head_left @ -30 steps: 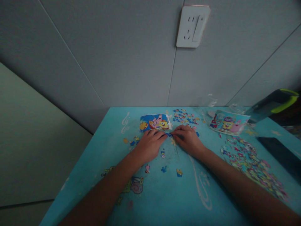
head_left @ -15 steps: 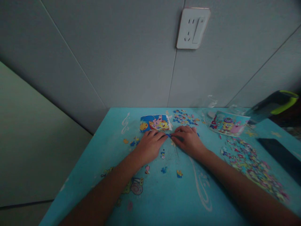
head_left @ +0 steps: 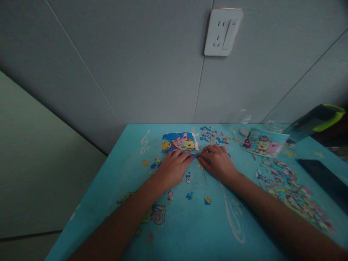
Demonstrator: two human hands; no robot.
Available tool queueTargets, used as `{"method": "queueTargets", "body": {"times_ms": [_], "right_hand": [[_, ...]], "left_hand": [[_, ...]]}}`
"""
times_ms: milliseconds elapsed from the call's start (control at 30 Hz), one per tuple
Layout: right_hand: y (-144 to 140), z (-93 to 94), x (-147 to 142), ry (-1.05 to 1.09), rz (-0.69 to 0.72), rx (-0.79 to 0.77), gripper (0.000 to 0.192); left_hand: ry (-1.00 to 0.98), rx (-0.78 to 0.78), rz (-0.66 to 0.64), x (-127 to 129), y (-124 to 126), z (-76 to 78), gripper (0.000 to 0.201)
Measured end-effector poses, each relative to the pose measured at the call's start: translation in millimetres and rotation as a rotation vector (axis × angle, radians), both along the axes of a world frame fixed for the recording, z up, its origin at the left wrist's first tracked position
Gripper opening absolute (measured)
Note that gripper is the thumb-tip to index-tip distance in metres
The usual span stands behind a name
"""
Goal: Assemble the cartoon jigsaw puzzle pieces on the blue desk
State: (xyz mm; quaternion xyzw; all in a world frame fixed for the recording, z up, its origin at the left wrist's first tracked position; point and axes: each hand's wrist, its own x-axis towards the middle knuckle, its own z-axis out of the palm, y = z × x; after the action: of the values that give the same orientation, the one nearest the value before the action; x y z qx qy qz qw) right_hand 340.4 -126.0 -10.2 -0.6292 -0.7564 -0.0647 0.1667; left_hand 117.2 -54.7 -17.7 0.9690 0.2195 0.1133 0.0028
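A: Status of hands?

B: Left hand (head_left: 174, 167) and right hand (head_left: 217, 162) lie fingers-down on the counter (head_left: 190, 224), fingertips pinching a small blue puzzle piece (head_left: 195, 156) between them.

A: Handling?

B: Light, thin, probably bendable; grip edges. Reference picture (head_left: 179, 141) just behind; loose pieces (head_left: 290, 192) heaped right.
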Motion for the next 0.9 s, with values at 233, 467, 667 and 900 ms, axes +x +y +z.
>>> {"method": "queueTargets", "body": {"times_ms": [233,467,667,900], "right_hand": [[2,1.3,1,0.007,0.073,-0.015,0.018],[2,5.3,1,-0.014,0.119,-0.028,0.02],[0,10.0,0,-0.032,0.147,-0.061,0.023],[-1,7.2,0,0.013,0.129,-0.067,0.023]], "left_hand": [[-0.004,0.018,0.005,0,-2,1.8,0.044],[-0.02,0.02,0.005,0,-2,0.3,0.044],[-0.018,0.026,-0.003,1,-2,2.3,0.045],[-0.023,0.025,-0.008,0,-1,-0.9,0.046]]}}
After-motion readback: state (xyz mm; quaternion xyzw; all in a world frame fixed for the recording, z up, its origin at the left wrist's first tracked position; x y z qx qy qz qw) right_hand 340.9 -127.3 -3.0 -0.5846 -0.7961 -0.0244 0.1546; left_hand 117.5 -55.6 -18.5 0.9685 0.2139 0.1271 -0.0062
